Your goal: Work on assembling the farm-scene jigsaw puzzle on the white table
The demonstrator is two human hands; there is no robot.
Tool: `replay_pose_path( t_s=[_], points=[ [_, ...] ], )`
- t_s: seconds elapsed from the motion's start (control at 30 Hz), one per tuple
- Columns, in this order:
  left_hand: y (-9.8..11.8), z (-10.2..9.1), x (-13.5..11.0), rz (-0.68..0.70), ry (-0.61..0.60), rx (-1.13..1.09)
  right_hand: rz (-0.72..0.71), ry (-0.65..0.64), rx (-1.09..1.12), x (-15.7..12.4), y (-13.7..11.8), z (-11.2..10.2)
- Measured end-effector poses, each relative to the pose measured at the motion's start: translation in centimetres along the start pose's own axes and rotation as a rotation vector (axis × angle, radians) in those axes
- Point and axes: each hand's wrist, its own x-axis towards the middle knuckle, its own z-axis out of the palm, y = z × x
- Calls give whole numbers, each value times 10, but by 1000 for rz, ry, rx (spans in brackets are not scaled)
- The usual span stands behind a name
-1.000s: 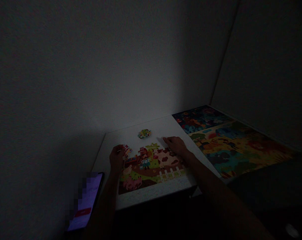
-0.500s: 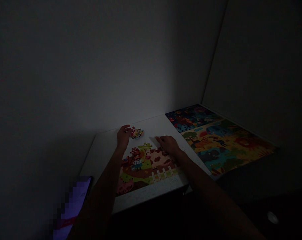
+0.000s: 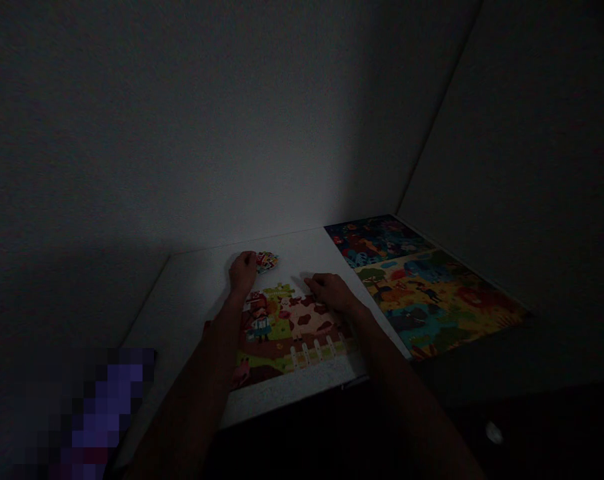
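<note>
A partly built farm jigsaw (image 3: 292, 330) with a cow, a child and a white fence lies on the white table (image 3: 192, 293). My left hand (image 3: 243, 272) reaches past its top edge to a small heap of loose puzzle pieces (image 3: 267, 261), fingers curled against them. My right hand (image 3: 331, 291) rests on the jigsaw's upper right corner, fingers bent and pressed down on the cow part. The room is very dark, so finer detail is lost.
A finished, colourful animal jigsaw (image 3: 417, 287) covers the table to the right, up to the corner of the walls. A lit phone screen (image 3: 97, 413) glows at the lower left. The table's front edge runs just below the farm jigsaw.
My left hand left the jigsaw's left side and moved up to the heap of loose pieces. The right hand stayed on the jigsaw. The view shifted left.
</note>
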Motion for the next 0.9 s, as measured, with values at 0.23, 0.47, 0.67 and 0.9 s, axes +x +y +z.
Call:
replay_pose_path(
  t_s=[0.23,0.47,0.67,0.9],
  points=[
    [-3,1,-1,-19,-25,-15,-67,-280,407,-9,15,-23],
    [3,2,-4,15,48,-24,-25,-246,534,-14,13,-33],
    [23,-11,-17,292,202,-7,2,-69,678,-4,13,-22],
    [54,-13,-44,581,-202,217,102,217,858,46,-9,-6]
  ],
)
